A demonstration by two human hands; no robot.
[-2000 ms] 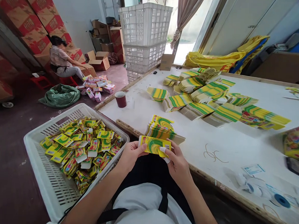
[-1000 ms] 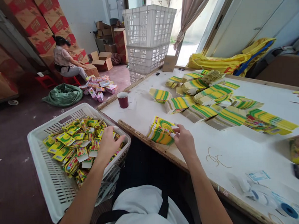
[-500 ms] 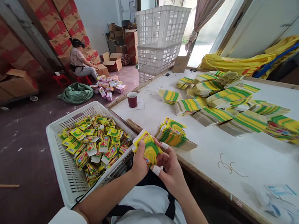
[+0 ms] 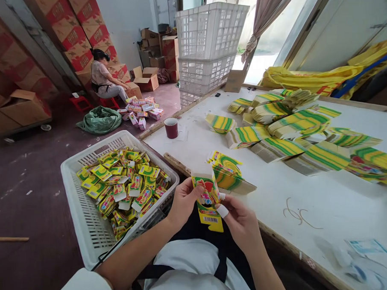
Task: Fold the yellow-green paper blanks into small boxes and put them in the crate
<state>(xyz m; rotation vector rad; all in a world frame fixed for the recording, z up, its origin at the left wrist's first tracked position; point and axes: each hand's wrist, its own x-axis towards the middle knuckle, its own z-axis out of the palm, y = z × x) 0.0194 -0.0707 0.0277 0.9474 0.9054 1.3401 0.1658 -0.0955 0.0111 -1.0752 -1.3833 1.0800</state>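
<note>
Between my two hands is a small yellow and green printed carton (image 4: 207,189), with its end flaps sticking out at top and bottom. My left hand (image 4: 185,200) pinches its left side, thumb on the printed face. On the right edge, my right hand (image 4: 238,217) grips it between thumb and finger, both wrapped in white tape. Just beyond my hands, a stack of flat cartons (image 4: 226,170) stands on the table's near edge. To my left sits a white plastic crate (image 4: 89,239) holding many folded yellow cartons (image 4: 124,180).
On the white table (image 4: 274,204) lie bundles of flat cartons (image 4: 297,128), a dark red mug (image 4: 171,128) and rubber bands (image 4: 298,213). Tall white crates (image 4: 207,43) stand behind. Across the floor a person (image 4: 105,79) sits near pink boxes (image 4: 142,110) and a green sack (image 4: 99,119).
The carton between my hands has been turned and opened out, showing its front and a barcode flap below. Both hands have shifted slightly right.
</note>
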